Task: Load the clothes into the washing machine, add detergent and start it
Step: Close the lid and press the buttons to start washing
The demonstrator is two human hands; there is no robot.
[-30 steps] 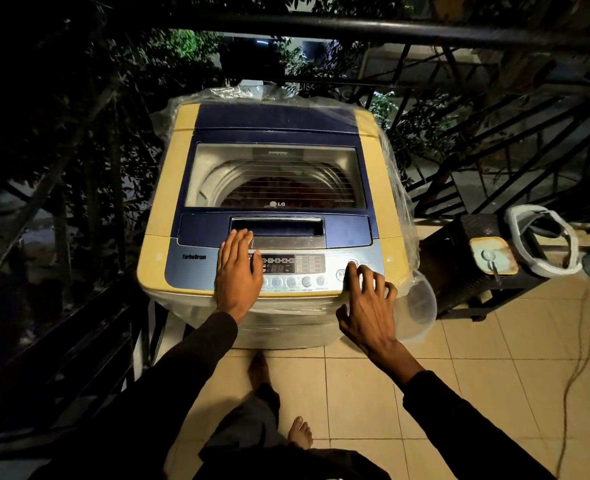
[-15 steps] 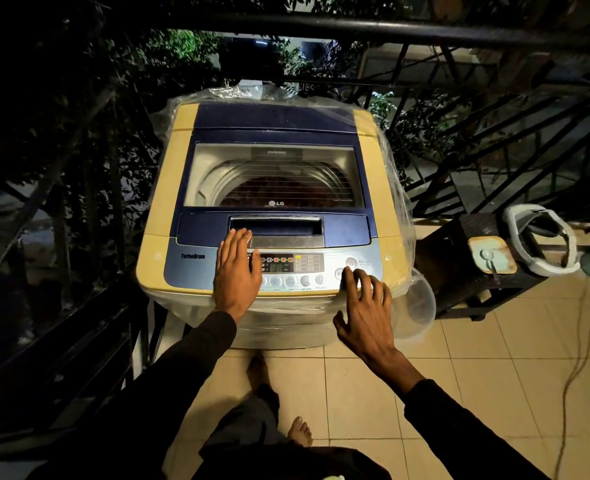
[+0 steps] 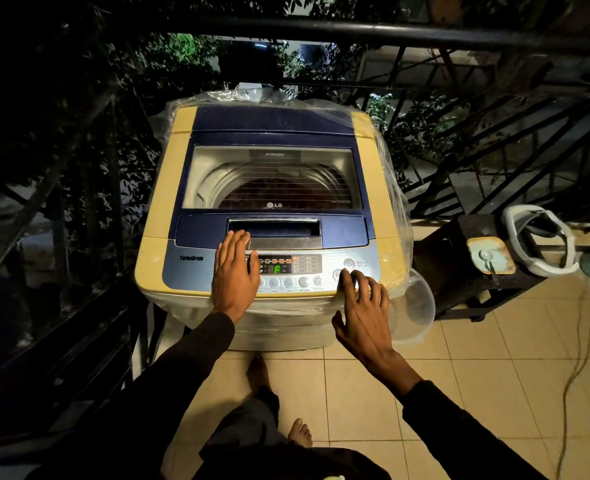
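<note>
Both hands flat, holding nothing — left hand (image 3: 235,277) on the control panel (image 3: 307,268), right hand (image 3: 364,308) fingertip touching a button.

we see the washing machine (image 3: 272,188) in glossy yellowed and blue plastic, wrapped in crinkled clear plastic film (image 3: 395,202); its lid window (image 3: 272,174) shines smooth over a ribbed metal drum (image 3: 217,181), on matt beige floor tiles (image 3: 459,375).

"LG" on washer lid (image 3: 274,205), "TurboDrum", "POWER" on control panel (image 3: 191,268)
</note>
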